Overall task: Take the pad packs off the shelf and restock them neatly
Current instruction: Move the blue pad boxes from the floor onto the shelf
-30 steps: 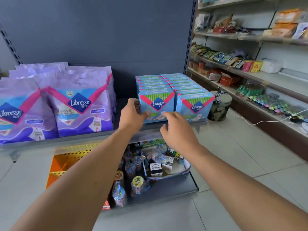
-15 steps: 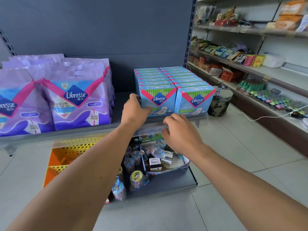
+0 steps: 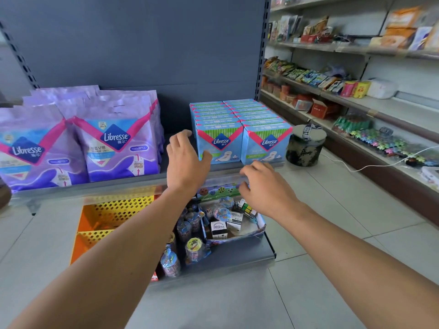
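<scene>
Two neat rows of blue Libresse pad packs (image 3: 242,129) stand on the grey shelf (image 3: 99,185) at its right end. Purple Libresse pad bags (image 3: 118,138) stand in rows on the shelf's left half. My left hand (image 3: 186,162) hovers at the left side of the front blue pack, fingers spread, thumb close to the pack's front. My right hand (image 3: 263,188) hangs below the shelf's front edge, in front of the blue packs, fingers loosely curled and holding nothing.
Below sits a lower shelf (image 3: 237,255) with a tray of small toys (image 3: 232,217) and an orange perforated basket (image 3: 107,217). A camouflage stool (image 3: 304,148) stands on the floor to the right. Stocked side shelves (image 3: 356,103) and a white cable (image 3: 370,166) run along the right wall.
Both hands have drawn back from the front blue packs. The left hand has let go of the pack's side and opened. The right hand has dropped below the shelf edge.
</scene>
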{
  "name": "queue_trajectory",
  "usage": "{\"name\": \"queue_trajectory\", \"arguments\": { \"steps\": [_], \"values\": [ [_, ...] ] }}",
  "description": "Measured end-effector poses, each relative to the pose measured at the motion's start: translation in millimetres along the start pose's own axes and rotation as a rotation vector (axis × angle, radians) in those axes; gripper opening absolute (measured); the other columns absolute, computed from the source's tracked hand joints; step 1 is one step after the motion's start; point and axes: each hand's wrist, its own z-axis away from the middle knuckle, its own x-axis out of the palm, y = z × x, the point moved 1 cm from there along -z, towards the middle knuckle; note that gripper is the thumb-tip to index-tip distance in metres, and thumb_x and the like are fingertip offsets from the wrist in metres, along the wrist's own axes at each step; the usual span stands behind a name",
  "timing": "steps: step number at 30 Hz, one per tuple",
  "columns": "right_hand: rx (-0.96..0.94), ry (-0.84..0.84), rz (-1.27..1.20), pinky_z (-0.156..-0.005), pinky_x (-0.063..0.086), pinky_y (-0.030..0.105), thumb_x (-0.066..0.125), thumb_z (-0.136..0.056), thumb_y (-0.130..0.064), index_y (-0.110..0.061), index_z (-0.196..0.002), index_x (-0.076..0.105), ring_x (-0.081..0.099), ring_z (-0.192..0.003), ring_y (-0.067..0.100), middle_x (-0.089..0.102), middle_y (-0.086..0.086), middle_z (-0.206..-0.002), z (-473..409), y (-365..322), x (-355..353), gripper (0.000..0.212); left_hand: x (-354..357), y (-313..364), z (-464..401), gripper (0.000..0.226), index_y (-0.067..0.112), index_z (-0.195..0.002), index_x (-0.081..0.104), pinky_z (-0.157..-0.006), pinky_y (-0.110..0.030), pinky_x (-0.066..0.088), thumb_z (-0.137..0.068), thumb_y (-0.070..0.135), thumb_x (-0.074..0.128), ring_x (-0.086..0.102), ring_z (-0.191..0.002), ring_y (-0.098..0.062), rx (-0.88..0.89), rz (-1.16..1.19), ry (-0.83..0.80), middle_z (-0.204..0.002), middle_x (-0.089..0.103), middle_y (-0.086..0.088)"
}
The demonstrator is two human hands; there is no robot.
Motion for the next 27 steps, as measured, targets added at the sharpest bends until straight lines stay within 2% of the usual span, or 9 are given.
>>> {"name": "queue_trajectory", "arguments": {
  "steps": [4, 8, 12, 19, 27],
  "values": [
    [0.019, 0.009, 0.018, -0.088, 0.049, 0.042, 0.046, -0.095, -0.028, -0.014, -0.124, 0.055, 0.048, -0.116, 0.025, 0.055, 0.004, -0.121, 31, 11, -25, 0.033, -12, 32, 37, 0.044, 0.013, -0.129, 0.045, -0.091, -0.037, 0.045, -0.088, 0.02, 0.06, 0.046, -0.116, -0.021, 0.237, -0.029, 0.005, -0.126, 0.05, -0.003],
    [0.073, 0.002, 0.039, -0.087, 0.049, 0.04, 0.046, -0.095, -0.029, -0.015, -0.127, 0.054, 0.05, -0.115, 0.026, 0.055, 0.005, -0.121, 73, 33, -48, 0.036, -5, 67, 76, 0.03, 0.017, -0.121, 0.052, -0.086, -0.038, 0.049, -0.093, 0.027, 0.054, 0.053, -0.111, -0.018, 0.311, -0.031, -0.168, -0.121, 0.056, 0.001],
    [0.163, -0.008, 0.04, -0.088, 0.049, 0.041, 0.045, -0.095, -0.032, -0.018, -0.13, 0.052, 0.05, -0.116, 0.027, 0.056, 0.005, -0.122, 127, 68, -64, 0.038, 21, 105, 117, 0.029, 0.02, -0.119, 0.053, -0.083, -0.037, 0.05, -0.093, 0.032, 0.051, 0.056, -0.108, -0.021, 0.377, -0.086, -0.372, -0.12, 0.056, 0.001],
    [0.4, -0.117, 0.033, -0.092, 0.048, 0.04, 0.045, -0.097, -0.036, -0.02, -0.137, 0.045, 0.052, -0.117, 0.026, 0.054, 0.005, -0.129, 251, 161, -64, 0.043, 110, 178, 213, 0.037, 0.028, -0.127, 0.048, -0.086, -0.036, 0.049, -0.093, 0.043, 0.048, 0.056, -0.11, -0.02, 0.492, -0.159, -0.731, -0.126, 0.053, 0.003],
    [0.803, -0.233, -0.075, -0.093, 0.048, 0.037, 0.045, -0.096, -0.037, -0.022, -0.141, 0.042, 0.055, -0.116, 0.023, 0.056, 0.004, -0.127, 431, 285, -4, 0.047, 241, 248, 369, 0.035, 0.032, -0.127, 0.048, -0.089, -0.037, 0.048, -0.094, 0.044, 0.047, 0.057, -0.107, -0.017, 0.607, -0.126, -1.076, -0.125, 0.054, 0.006]
  ]
}}
